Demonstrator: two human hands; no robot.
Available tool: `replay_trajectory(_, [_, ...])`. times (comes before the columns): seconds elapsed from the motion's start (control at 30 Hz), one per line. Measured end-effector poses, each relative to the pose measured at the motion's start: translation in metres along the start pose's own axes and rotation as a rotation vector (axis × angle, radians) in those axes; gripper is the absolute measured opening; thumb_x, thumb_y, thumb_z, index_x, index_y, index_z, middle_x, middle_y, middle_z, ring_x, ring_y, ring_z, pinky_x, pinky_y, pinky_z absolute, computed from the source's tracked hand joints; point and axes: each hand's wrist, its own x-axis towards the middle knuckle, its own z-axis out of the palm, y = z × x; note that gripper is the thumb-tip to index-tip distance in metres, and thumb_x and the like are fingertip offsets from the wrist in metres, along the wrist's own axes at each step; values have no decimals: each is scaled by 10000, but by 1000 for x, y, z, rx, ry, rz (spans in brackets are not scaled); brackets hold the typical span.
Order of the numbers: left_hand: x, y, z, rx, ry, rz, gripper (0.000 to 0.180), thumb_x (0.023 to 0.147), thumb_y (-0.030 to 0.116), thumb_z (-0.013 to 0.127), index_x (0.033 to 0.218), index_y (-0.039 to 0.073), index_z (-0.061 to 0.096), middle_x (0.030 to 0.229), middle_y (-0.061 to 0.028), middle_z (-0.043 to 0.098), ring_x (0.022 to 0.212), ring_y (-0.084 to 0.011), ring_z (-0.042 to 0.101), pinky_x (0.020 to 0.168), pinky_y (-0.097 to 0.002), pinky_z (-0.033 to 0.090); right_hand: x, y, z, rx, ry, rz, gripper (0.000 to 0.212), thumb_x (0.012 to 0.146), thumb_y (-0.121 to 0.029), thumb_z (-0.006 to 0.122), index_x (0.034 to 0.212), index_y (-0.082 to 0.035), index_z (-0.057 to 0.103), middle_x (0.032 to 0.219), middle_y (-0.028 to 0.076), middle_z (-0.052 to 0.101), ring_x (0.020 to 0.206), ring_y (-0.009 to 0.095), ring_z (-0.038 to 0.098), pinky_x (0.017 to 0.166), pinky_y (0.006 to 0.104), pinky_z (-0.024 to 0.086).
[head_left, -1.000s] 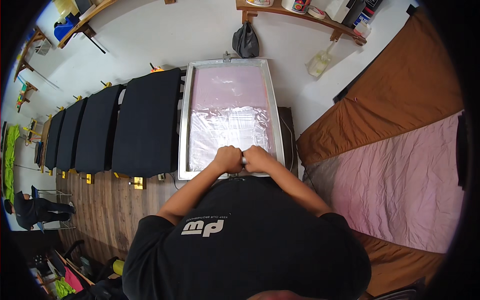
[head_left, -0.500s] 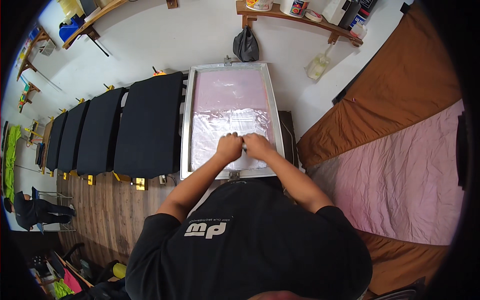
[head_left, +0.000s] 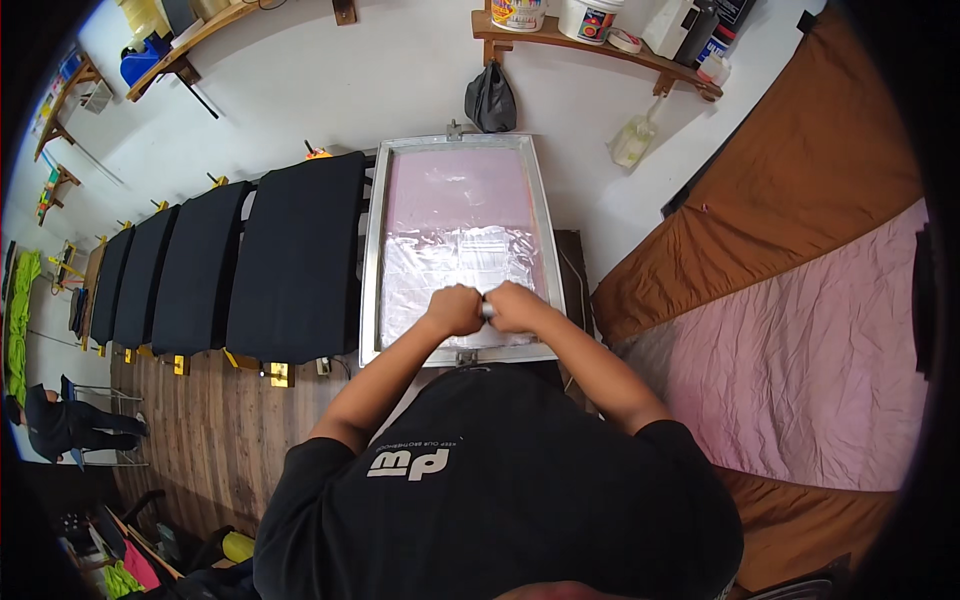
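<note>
A metal-framed printing screen (head_left: 372,250) lies in front of me. The far part of its mesh (head_left: 460,185) is smooth and pale pink; shiny, wrinkled white ink or film (head_left: 420,265) covers the nearer part. Over the near end of the screen, my left hand (head_left: 456,310) and my right hand (head_left: 514,306) are closed side by side in fists. Between them shows a short grey piece of a squeegee (head_left: 488,310); my fists hide most of it. Clamps (head_left: 467,357) sit at the middle of the frame's near and far ends.
Several boards covered in black cloth (head_left: 297,260) stand in a row to the left. Wall shelves (head_left: 600,50) hold tubs and bottles; a black bag (head_left: 490,98) hangs below. Brown and pink cloth (head_left: 790,340) spreads at the right. Another person (head_left: 80,420) is at far left.
Both fists have come slightly nearer my body over the screen, still gripping the squeegee. The whole view has shifted a little.
</note>
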Motion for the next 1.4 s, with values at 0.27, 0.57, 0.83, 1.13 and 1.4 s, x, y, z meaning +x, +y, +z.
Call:
replay_trajectory(0.27, [34,-15,0,50,204,53,188,726,215,682,800,48,729,855,-200,720,796,-368,722,718,-471,591,35,16,0,-52,161,20,191,719,-94,680,893,-28,725,909,235,712,878,423,694,828,492,567])
replay_trajectory(0.57, [-19,11,12,42,-71,104,235,690,263,682,777,57,755,798,-216,725,770,-386,727,722,-480,589,-19,-5,26,-8,-42,-6,227,655,-172,699,809,-9,737,817,253,705,808,438,699,774,498,579])
replay_trajectory(0.83, [-10,10,-1,-6,-126,14,258,765,292,667,843,65,760,864,-197,740,846,-371,732,765,-478,586,-11,2,12,79,-57,1,206,683,-130,679,832,7,715,867,254,707,859,430,697,790,489,567])
replay_trajectory(1.13, [-11,0,51,7,388,149,129,740,101,645,848,31,637,880,-166,637,813,-356,657,700,-458,564,-14,0,50,-67,326,-28,200,744,-42,645,941,-17,621,949,169,671,961,360,661,809,474,556])
replay_trajectory(1.4, [-31,16,7,-22,-88,38,216,735,253,676,815,69,757,812,-203,719,779,-377,722,713,-472,586,-28,-13,17,58,-96,45,223,710,-119,678,896,-2,716,907,249,711,878,416,699,794,491,568])
